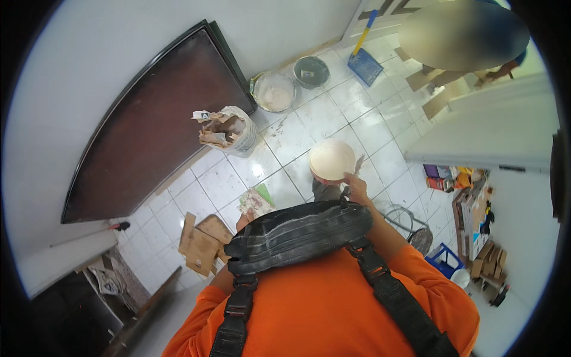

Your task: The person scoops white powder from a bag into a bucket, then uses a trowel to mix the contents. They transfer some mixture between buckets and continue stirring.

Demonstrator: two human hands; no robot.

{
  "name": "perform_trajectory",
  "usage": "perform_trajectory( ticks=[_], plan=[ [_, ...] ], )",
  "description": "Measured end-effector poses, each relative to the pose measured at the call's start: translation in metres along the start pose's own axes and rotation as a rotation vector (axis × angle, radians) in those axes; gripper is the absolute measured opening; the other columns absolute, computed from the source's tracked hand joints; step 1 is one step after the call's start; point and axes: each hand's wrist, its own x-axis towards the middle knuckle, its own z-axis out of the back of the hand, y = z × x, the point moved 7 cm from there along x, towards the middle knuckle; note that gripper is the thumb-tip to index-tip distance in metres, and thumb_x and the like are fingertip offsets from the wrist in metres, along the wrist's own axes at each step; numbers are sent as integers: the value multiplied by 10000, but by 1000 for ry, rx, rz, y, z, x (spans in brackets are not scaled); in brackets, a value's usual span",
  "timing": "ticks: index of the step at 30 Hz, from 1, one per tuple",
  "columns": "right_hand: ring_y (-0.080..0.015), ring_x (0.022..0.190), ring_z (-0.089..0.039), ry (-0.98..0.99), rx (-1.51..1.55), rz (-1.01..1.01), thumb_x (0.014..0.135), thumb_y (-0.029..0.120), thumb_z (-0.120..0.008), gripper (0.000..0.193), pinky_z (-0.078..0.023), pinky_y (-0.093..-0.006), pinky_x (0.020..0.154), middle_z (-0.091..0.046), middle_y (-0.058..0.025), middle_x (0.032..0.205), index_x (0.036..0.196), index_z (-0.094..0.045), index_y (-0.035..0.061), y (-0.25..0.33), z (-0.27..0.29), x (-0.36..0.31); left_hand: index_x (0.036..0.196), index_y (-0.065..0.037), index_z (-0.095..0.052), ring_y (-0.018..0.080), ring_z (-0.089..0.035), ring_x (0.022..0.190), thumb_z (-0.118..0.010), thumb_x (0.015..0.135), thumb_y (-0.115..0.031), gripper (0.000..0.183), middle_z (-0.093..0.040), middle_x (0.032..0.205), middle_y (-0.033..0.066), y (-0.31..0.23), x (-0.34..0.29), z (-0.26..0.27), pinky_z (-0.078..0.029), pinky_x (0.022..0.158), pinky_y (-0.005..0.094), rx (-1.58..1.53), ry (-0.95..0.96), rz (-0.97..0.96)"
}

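- Head view: right hand (357,187) is closed around a trowel handle, its blade touching the rim of the round pan of pale plaster (332,159) held over the white tiled floor (309,128)
- Left hand (242,221) is mostly hidden behind the black chest pouch (297,235), near a crumpled paper (256,202); grip unclear
- Best to keep the pan level while scraping

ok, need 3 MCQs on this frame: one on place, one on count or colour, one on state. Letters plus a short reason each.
1. Where is the right hand?
A. on the blue dustpan
B. at the rim of the round cream bowl
C. on the dark door

2. How many buckets stand by the wall near the door's far end?
A. two
B. four
C. none

3. What state is the white sack in?
A. tied shut
B. lying flat
C. open, with torn paper sticking out

Key:
1 B, fingers meet the cream bowl.
2 A, a pale bucket and a dark bucket.
3 C, the sack gapes at the top.
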Motion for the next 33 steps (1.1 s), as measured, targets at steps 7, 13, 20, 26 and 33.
perform_trajectory(
  ticks=[7,13,20,26,33],
  plan=[
    [-161,477,-496,-23,-458,-82,872,197,-727,234,-381,-321,406,-627,-89,726,901,-653,-24,39,-33,182,1122,-11,-612,121,-575,533,-422,1106,-419,450,-644,736,67,-89,16,-58,-441,459,277,-348,-68,488],
    [-172,467,-515,107,-453,-219,868,185,-729,234,-399,-325,393,-586,-74,681,916,-632,-23,-79,-74,386,1120,3,-605,172,-620,554,-482,1081,-459,480,-688,823,95,-21,103,-238,-486,455,311,-808,-325,761],
    [-134,455,-506,188,-625,-100,905,212,-719,321,-398,-314,384,-530,-40,663,1104,-606,-12,-167,-182,526,1140,11,-626,139,-644,735,-544,1065,-420,445,-690,956,65,53,216,-388,-517,526,309,-797,-344,808],
    [-104,455,-485,294,-638,-203,1003,371,-613,445,-380,-288,382,-549,-7,696,1293,-572,36,-153,-167,514,1251,79,-637,168,-657,975,-524,1084,-285,416,-699,1134,121,61,258,-390,-545,814,321,-725,-340,781],
    [-92,460,-423,579,-856,24,1058,409,-501,455,-351,-254,405,-535,10,693,1354,-560,68,-133,-157,488,1192,25,-680,329,-727,827,-574,1040,-252,333,-740,946,216,30,302,-389,-554,748,414,-63,-13,519]
  ],
)
